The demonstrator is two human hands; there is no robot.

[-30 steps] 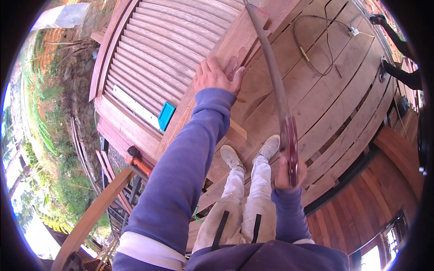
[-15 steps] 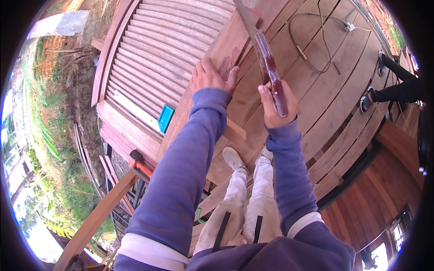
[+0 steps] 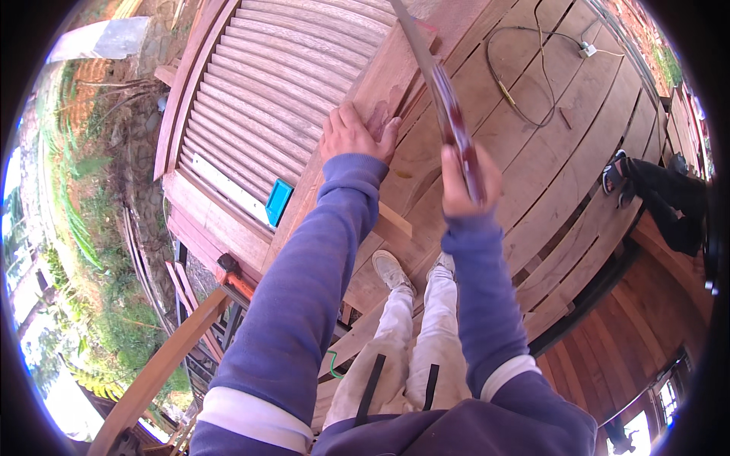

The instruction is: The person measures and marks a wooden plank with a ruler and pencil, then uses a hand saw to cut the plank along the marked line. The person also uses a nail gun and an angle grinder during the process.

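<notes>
A louvred wooden panel with a thick side rail lies raised in front of me. My left hand rests on this rail, palm down, with its thumb stretched out beside a dark reddish patch. To its right, my right hand is wrapped round the glossy red-brown handle of a handsaw. The long narrow blade points away from me and up to the left, along the rail's far end. Motion blurs the right hand and handle. Whether the blade's teeth touch the wood I cannot tell.
A small teal tray and a pale strip lie on the panel. An orange-handled tool is at its near left corner. Across the plank deck runs a looped cable. Another person's dark-clothed legs are at right.
My right hand and the handsaw have shifted slightly toward me and are now blurred. My left hand stays on the rail. The other person's feet have moved at the right.
</notes>
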